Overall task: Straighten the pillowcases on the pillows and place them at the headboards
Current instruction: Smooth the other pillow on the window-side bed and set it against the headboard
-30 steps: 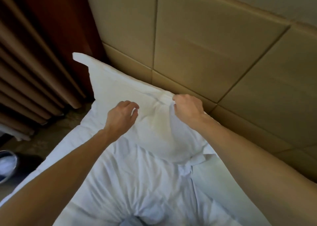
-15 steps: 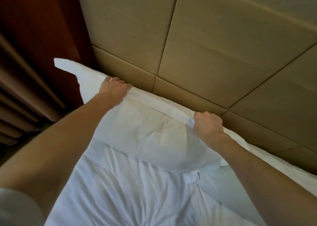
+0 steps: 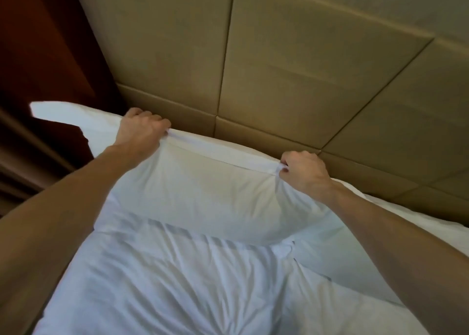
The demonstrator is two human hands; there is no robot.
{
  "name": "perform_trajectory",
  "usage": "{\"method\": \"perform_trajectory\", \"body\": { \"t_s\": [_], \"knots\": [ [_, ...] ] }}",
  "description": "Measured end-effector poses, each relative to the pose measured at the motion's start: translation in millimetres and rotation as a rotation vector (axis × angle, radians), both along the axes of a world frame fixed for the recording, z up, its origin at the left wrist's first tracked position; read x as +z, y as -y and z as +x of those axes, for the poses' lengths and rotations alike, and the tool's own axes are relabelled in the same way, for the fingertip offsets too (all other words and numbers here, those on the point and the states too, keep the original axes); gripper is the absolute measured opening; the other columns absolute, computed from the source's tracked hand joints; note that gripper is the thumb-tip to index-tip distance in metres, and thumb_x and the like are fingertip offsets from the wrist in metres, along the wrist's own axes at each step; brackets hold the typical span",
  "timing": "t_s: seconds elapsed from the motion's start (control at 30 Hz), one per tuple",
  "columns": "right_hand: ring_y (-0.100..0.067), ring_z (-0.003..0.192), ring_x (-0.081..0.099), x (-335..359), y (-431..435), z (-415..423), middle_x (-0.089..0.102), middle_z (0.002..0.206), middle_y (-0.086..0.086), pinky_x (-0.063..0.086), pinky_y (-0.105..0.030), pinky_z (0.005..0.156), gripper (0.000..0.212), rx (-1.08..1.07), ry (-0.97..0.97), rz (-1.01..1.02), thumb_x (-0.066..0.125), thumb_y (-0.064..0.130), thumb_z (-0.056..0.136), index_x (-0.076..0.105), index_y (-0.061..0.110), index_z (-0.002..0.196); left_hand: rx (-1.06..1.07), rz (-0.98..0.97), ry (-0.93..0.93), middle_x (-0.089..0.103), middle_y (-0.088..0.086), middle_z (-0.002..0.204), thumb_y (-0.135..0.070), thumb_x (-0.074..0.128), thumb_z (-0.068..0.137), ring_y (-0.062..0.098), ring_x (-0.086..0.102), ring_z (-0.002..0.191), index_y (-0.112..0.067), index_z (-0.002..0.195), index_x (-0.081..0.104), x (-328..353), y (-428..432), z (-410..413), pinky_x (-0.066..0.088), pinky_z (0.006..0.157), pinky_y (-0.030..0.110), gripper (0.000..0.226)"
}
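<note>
Against the base of the padded tan headboard (image 3: pixel 291 55), a white pillow (image 3: pixel 203 195) lies lengthwise, its far long edge touching the lowest row of panels. The left hand (image 3: pixel 142 129) grips that edge towards the headboard's left end, fingers curled over the top of the pillow and bunching the pillowcase hem (image 3: pixel 220 148) between fingers and thumb. The right hand (image 3: pixel 303 172) holds the same hem further along the headboard to the right, knuckles up, fingertips pinching a small gather of cloth. Between the two hands the hem runs as a flat folded band parallel to the headboard, drawn fairly taut, while the cloth below it shows soft creases. An empty corner flap (image 3: pixel 55 111) of the pillowcase sticks out past the headboard's left end, in front of a dark reddish wooden panel (image 3: pixel 50 42) and brown curtain folds (image 3: pixel 22 156). On the side of the pillow away from the headboard, a rumpled white duvet (image 3: pixel 177 284) spreads towards the camera, touching the pillow's near edge. More white bedding (image 3: pixel 418 217) lies along the headboard's base beyond the right hand; whether it is sheet or pillow cannot be told.
</note>
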State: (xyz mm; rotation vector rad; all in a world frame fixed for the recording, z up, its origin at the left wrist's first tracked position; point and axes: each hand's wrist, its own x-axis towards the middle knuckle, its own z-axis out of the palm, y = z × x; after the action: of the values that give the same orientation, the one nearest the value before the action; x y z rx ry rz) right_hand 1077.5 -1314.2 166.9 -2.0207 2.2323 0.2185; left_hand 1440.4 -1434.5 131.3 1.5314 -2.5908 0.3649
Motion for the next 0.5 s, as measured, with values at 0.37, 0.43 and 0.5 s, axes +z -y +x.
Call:
{"method": "perform_trajectory", "body": {
  "t_s": [0.37, 0.43, 0.5],
  "knots": [
    [-0.032, 0.089, 0.062, -34.3, 37.5, 21.2, 0.066, 0.095, -0.007, 0.038, -0.032, 0.068, 0.014, -0.049, 0.029, -0.078, 0.050, 0.021, 0.091, 0.062, 0.018, 0.097, 0.177, 0.102, 0.088, 0.068, 0.003, 0.078, -0.015, 0.069, 0.082, 0.028, 0.060, 0.078, -0.023, 0.086, 0.072, -33.7, 28.8, 6.8, 0.044, 0.085, 0.039, 0.009],
    [-0.030, 0.083, 0.059, -40.9, 38.4, 26.8, 0.067, 0.095, -0.006, 0.037, -0.032, 0.067, 0.013, -0.037, -0.012, -0.073, 0.049, 0.015, 0.092, 0.060, 0.019, 0.097, 0.185, 0.027, 0.007, 0.064, 0.010, 0.079, -0.005, 0.069, 0.080, 0.034, 0.057, 0.077, -0.013, 0.091, 0.069, -52.8, 17.0, 7.3, 0.047, 0.083, 0.045, 0.013],
    [-0.030, 0.085, 0.060, -45.7, 37.9, 30.0, 0.067, 0.096, -0.005, 0.037, -0.031, 0.067, 0.018, -0.038, -0.043, -0.070, 0.050, 0.010, 0.090, 0.061, 0.020, 0.100, 0.147, -0.037, -0.080, 0.065, 0.017, 0.096, -0.003, 0.065, 0.084, 0.039, 0.058, 0.091, -0.008, 0.108, 0.064, -63.7, 6.2, 4.2, 0.046, 0.089, 0.051, 0.024]
  ]
}}
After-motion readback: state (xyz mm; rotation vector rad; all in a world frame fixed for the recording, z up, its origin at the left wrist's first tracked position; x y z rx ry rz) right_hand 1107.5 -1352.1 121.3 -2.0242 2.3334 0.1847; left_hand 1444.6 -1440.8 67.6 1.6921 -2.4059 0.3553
